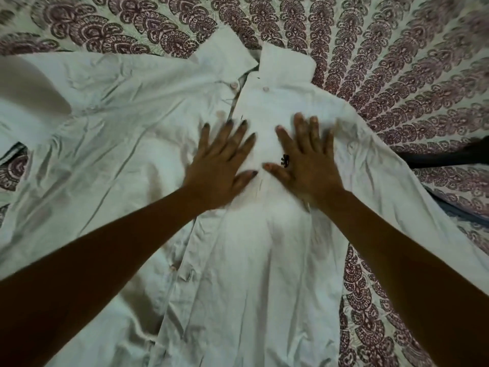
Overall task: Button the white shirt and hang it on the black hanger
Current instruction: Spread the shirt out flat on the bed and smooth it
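Note:
The white shirt [127,160] lies face up on the bed, collar [287,63] at the far end. Its two front panels meet along the middle and overlap lower down. Near the collar I see a pale button [234,85] on the left panel and another [265,89] on the right one. My left hand [221,165] presses flat on the left panel, fingers spread. My right hand [307,157] lies flat on the right panel beside it, with a dark ring on one finger. A black shape [447,157] at the right edge may be the hanger; most of it is hidden.
A bedsheet [397,75] with a dark red and cream fan pattern covers the bed around the shirt. The shirt's left sleeve [29,102] spreads out toward the left edge. Dark blue cloth [465,215] shows under the shirt's right side.

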